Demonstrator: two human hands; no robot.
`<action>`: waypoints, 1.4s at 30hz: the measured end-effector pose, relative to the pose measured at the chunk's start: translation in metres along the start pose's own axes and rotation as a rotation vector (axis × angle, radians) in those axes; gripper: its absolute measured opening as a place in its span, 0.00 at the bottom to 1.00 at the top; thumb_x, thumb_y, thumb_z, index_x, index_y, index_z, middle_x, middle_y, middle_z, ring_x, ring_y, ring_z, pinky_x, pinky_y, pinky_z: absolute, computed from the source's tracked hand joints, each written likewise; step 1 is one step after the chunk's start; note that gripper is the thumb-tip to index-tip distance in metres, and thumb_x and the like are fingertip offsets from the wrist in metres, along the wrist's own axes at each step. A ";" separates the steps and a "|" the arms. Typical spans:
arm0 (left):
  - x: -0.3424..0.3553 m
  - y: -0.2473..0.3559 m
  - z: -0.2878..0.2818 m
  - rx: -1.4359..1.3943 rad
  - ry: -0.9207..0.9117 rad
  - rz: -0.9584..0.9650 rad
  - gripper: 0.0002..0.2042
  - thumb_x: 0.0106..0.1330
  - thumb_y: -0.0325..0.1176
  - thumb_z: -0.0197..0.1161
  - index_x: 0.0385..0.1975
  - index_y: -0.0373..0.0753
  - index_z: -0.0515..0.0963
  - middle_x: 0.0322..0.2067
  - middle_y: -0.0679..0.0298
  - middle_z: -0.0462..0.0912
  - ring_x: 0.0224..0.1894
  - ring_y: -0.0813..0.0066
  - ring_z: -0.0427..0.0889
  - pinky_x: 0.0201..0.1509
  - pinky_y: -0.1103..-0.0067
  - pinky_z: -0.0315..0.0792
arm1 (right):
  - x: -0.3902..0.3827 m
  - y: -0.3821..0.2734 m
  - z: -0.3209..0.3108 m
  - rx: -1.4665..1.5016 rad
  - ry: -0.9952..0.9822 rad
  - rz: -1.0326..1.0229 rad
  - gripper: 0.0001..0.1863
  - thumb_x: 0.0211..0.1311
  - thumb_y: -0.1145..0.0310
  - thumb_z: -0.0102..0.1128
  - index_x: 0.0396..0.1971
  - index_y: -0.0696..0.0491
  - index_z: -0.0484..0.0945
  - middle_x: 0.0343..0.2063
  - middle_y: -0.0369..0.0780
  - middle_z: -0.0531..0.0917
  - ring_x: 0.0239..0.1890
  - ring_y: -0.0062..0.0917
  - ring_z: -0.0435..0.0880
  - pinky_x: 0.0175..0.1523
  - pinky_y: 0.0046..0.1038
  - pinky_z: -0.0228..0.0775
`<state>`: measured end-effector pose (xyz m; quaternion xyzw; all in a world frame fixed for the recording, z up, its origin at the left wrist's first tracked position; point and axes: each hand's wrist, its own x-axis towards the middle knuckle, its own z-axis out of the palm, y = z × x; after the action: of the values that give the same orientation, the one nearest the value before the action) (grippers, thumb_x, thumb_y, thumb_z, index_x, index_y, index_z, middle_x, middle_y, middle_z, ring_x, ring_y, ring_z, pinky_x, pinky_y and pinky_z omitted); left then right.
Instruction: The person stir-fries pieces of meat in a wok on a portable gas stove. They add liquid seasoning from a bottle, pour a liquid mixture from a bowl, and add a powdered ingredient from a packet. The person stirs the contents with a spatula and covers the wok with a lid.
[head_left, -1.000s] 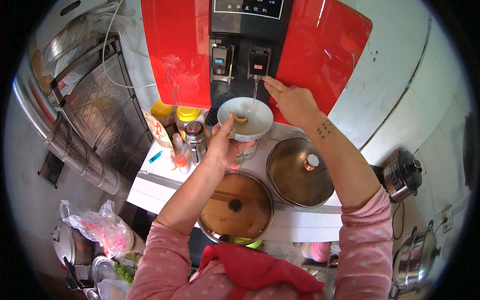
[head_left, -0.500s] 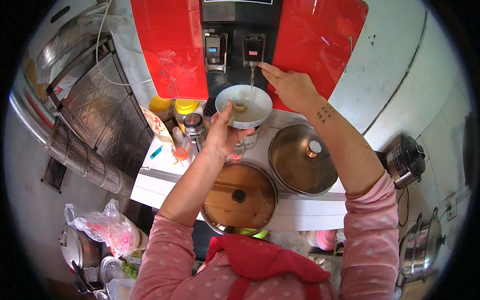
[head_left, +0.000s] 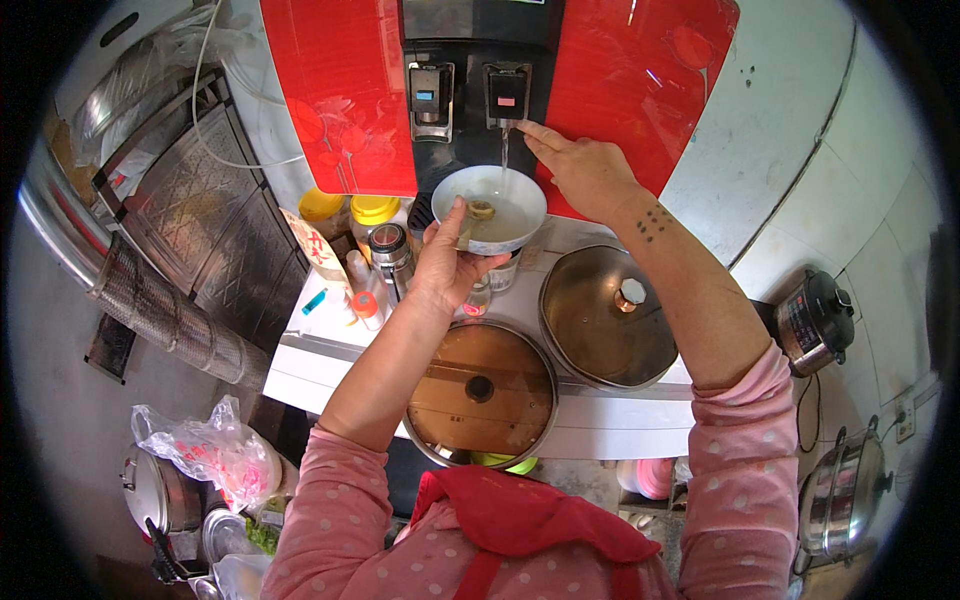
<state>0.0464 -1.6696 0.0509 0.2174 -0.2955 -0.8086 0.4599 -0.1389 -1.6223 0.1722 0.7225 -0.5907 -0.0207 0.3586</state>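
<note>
My left hand [head_left: 455, 257] is closed on a white bowl [head_left: 526, 226], with the thumb over its near left rim and the fingers beneath. A small brownish piece [head_left: 481, 211] lies in the bowl. Water [head_left: 504, 150] runs down into it from the right tap [head_left: 508, 95] of a red and black water dispenser [head_left: 345, 110]. My right hand [head_left: 590, 178] reaches that tap from the right, its index finger stretched out and its tip at the spout. Nothing is gripped in this hand; its lower fingers are partly hidden.
Below the bowl, a pan with a brown-tinted glass lid [head_left: 455, 400] stands on the white table [head_left: 610, 425]. Another lidded pot [head_left: 590, 330] is at its right. Jars and a flask [head_left: 390, 250] crowd the left side. A dark cooker [head_left: 815, 320] stands far right.
Water keeps running into the bowl. Both hands stay in nearly the same place, and the view has shifted only slightly.
</note>
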 end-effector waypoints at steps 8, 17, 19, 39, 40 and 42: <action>0.007 -0.002 -0.010 -0.092 -0.059 -0.005 0.28 0.60 0.47 0.67 0.49 0.46 0.55 0.52 0.53 0.69 0.49 0.50 0.78 0.38 0.58 0.83 | 0.000 0.000 0.001 0.044 0.002 0.003 0.30 0.55 0.78 0.52 0.61 0.48 0.69 0.70 0.24 0.56 0.31 0.26 0.83 0.33 0.28 0.78; 0.002 0.000 -0.009 -0.087 -0.050 -0.011 0.28 0.60 0.47 0.67 0.49 0.46 0.55 0.53 0.52 0.69 0.49 0.50 0.78 0.39 0.58 0.83 | 0.000 -0.001 0.000 0.030 -0.015 -0.005 0.30 0.55 0.77 0.53 0.62 0.48 0.68 0.70 0.24 0.55 0.31 0.26 0.83 0.32 0.27 0.77; 0.003 0.000 -0.009 -0.086 -0.056 -0.012 0.28 0.60 0.47 0.67 0.49 0.46 0.55 0.53 0.52 0.68 0.49 0.51 0.78 0.39 0.59 0.83 | 0.000 -0.001 0.004 0.009 0.006 -0.009 0.30 0.55 0.77 0.53 0.62 0.48 0.68 0.70 0.24 0.55 0.30 0.25 0.82 0.32 0.27 0.77; 0.002 0.000 -0.009 -0.077 -0.066 0.014 0.29 0.61 0.47 0.66 0.53 0.44 0.57 0.53 0.53 0.70 0.49 0.52 0.78 0.37 0.60 0.83 | 0.001 0.000 0.004 -0.003 0.008 -0.026 0.31 0.56 0.77 0.52 0.63 0.48 0.66 0.70 0.23 0.55 0.31 0.25 0.83 0.33 0.28 0.77; 0.002 0.000 -0.008 -0.076 -0.060 0.011 0.29 0.61 0.47 0.66 0.52 0.44 0.57 0.53 0.52 0.71 0.49 0.52 0.78 0.37 0.60 0.83 | 0.001 0.001 0.004 0.000 0.006 -0.025 0.31 0.56 0.77 0.52 0.63 0.48 0.66 0.70 0.23 0.55 0.31 0.25 0.83 0.33 0.27 0.77; 0.001 0.000 -0.007 -0.073 -0.048 0.005 0.28 0.61 0.47 0.66 0.52 0.44 0.57 0.52 0.52 0.71 0.49 0.52 0.78 0.37 0.60 0.83 | 0.000 0.002 0.004 0.010 0.000 -0.022 0.31 0.56 0.77 0.52 0.63 0.48 0.66 0.70 0.23 0.55 0.32 0.25 0.83 0.33 0.27 0.77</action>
<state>0.0502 -1.6725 0.0457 0.1803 -0.2771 -0.8228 0.4623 -0.1421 -1.6247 0.1701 0.7307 -0.5829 -0.0217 0.3548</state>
